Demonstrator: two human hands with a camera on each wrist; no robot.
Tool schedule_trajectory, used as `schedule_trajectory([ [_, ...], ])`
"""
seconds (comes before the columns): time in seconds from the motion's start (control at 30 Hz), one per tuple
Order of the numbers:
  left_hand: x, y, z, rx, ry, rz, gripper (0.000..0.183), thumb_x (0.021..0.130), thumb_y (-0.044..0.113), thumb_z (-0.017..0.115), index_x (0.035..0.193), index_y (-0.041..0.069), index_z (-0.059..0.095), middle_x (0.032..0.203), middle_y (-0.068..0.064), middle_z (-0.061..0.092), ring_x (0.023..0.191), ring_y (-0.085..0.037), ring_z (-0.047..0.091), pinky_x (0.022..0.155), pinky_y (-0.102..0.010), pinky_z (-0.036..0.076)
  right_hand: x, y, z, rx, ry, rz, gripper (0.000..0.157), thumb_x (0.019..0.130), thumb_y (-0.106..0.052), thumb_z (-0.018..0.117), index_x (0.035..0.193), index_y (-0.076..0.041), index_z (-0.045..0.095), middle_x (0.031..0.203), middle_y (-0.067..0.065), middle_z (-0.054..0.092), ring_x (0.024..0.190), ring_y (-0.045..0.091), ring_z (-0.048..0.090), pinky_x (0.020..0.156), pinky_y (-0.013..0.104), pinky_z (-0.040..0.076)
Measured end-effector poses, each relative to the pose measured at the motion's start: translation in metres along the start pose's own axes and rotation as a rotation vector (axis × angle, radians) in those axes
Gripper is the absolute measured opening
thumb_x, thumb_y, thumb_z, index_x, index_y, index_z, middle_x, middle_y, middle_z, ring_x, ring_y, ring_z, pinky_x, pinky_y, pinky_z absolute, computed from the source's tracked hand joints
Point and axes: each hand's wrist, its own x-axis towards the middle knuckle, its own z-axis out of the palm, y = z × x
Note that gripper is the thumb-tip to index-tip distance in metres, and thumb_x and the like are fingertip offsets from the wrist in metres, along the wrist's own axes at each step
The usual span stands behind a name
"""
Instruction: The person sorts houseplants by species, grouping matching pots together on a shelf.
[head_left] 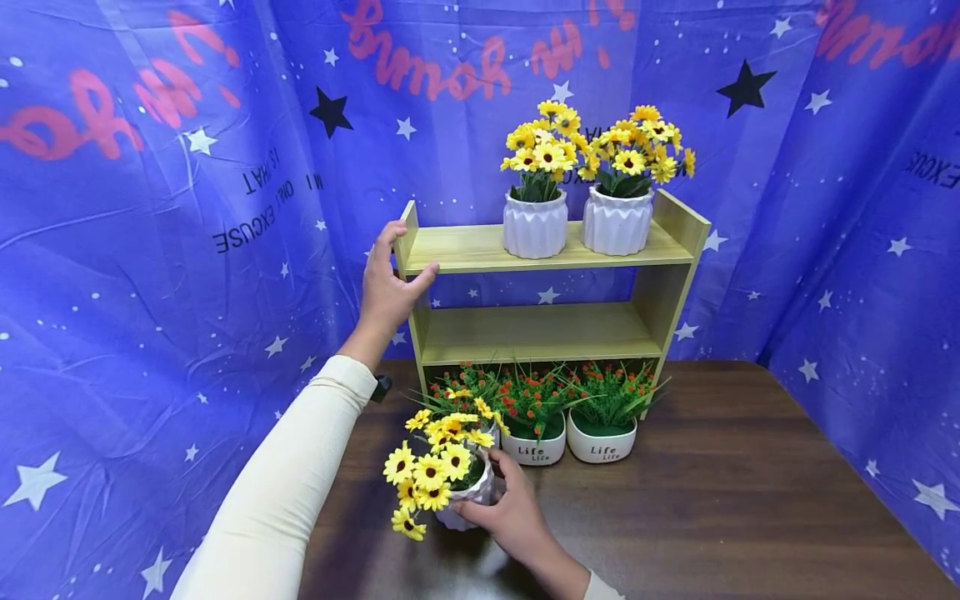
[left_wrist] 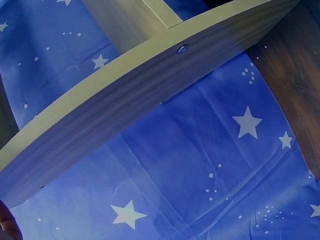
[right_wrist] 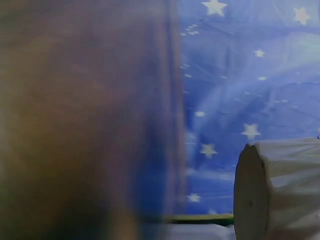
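My right hand [head_left: 517, 508] grips a white ribbed flowerpot [head_left: 483, 483] of yellow daisy-like flowers [head_left: 431, 472] above the table's near part, with the blooms leaning left. In the right wrist view the flowerpot's flat underside [right_wrist: 251, 192] shows. Up at the left side panel [head_left: 408, 218] of the wooden shelf [head_left: 540, 333], my left hand [head_left: 386, 292] holds the upper corner, fingers behind and thumb across the front. The left wrist view has that panel [left_wrist: 120, 95] running diagonally, a finger [left_wrist: 7, 225] at its lower left end.
Two similar flowerpots [head_left: 535, 225] with yellow flowers stand on the top board, toward its right. White planters [head_left: 602, 442] with red-flowered greenery line the shelf's foot on the brown table [head_left: 712, 500]. Blue star-printed cloth [head_left: 187, 333] hangs behind and at both sides.
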Motion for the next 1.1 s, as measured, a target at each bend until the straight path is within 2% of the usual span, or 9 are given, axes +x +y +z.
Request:
schedule_trajectory([
  [0.17,-0.001,0.001,0.000,0.000,0.010,0.019,0.062,0.080,0.015,0.082,0.131,0.004,0.048,0.146,-0.008,0.049,0.133,-0.021,0.043,0.110,-0.037,0.033,0.009,-0.034,-0.022,0.071,0.046,-0.043,0.080,0.065,-0.022,0.092,0.134,-0.009,0.054,0.126,0.013,0.057,0.107,0.028,0.061,0.088,0.034,0.053],
  [0.27,-0.001,0.001,0.001,-0.005,0.009,0.034,0.061,0.080,0.014,0.082,0.130,0.004,0.048,0.145,-0.011,0.049,0.134,-0.021,0.043,0.110,-0.036,0.032,0.021,-0.059,-0.038,0.065,0.086,-0.092,0.079,0.065,-0.020,0.092,0.133,-0.009,0.054,0.124,0.012,0.060,0.108,0.029,0.060,0.088,0.034,0.054],
  [0.4,0.001,0.001,0.001,-0.020,0.011,0.049,0.060,0.080,0.012,0.081,0.129,0.003,0.048,0.145,-0.014,0.049,0.135,-0.023,0.042,0.111,-0.036,0.032,0.045,-0.094,-0.059,0.059,0.123,-0.185,0.077,0.068,-0.018,0.091,0.135,-0.009,0.053,0.121,0.011,0.061,0.108,0.027,0.059,0.084,0.038,0.056],
  [0.53,0.002,0.002,-0.001,-0.010,0.010,0.048,0.060,0.081,0.011,0.081,0.130,0.002,0.048,0.145,-0.012,0.048,0.136,-0.024,0.042,0.111,-0.038,0.032,0.075,-0.126,-0.075,0.047,0.154,-0.257,0.078,0.072,-0.022,0.090,0.138,-0.010,0.050,0.122,0.011,0.059,0.107,0.027,0.059,0.083,0.041,0.056],
  [0.63,0.002,0.002,-0.002,0.002,0.006,0.026,0.060,0.079,0.003,0.079,0.131,0.002,0.048,0.147,-0.009,0.047,0.135,-0.025,0.042,0.106,-0.042,0.038,0.097,-0.147,-0.084,0.062,0.173,-0.287,0.078,0.073,-0.023,0.089,0.139,-0.010,0.050,0.125,0.012,0.057,0.109,0.027,0.059,0.084,0.039,0.056],
  [0.77,-0.001,0.002,-0.003,-0.002,0.003,-0.011,0.061,0.077,-0.002,0.076,0.131,0.006,0.049,0.148,-0.006,0.046,0.133,-0.025,0.042,0.102,-0.045,0.042,0.123,-0.171,-0.088,0.021,0.216,-0.304,0.079,0.072,-0.029,0.089,0.139,-0.011,0.051,0.126,0.012,0.058,0.108,0.026,0.060,0.081,0.038,0.056],
  [0.87,-0.001,0.002,-0.002,-0.009,0.009,-0.016,0.062,0.078,0.000,0.077,0.132,0.007,0.050,0.147,-0.005,0.047,0.133,-0.024,0.043,0.107,-0.042,0.037,0.141,-0.183,-0.086,-0.026,0.248,-0.301,0.080,0.071,-0.034,0.089,0.138,-0.012,0.052,0.126,0.010,0.059,0.108,0.025,0.059,0.078,0.040,0.056],
  [1.0,-0.002,0.002,-0.002,-0.007,0.011,-0.008,0.062,0.078,0.006,0.079,0.133,0.007,0.050,0.147,-0.005,0.048,0.135,-0.022,0.041,0.111,-0.038,0.032,0.161,-0.191,-0.079,-0.054,0.258,-0.289,0.078,0.072,-0.035,0.088,0.138,-0.012,0.053,0.126,0.009,0.061,0.110,0.024,0.059,0.078,0.040,0.055],
  [1.1,-0.001,0.003,-0.002,0.005,-0.003,-0.020,0.067,0.080,0.016,0.082,0.137,0.008,0.047,0.147,-0.007,0.047,0.136,-0.022,0.040,0.112,-0.038,0.031,0.172,-0.197,-0.074,-0.077,0.262,-0.284,0.076,0.074,-0.035,0.086,0.137,-0.011,0.053,0.124,0.009,0.062,0.109,0.022,0.060,0.080,0.039,0.054],
])
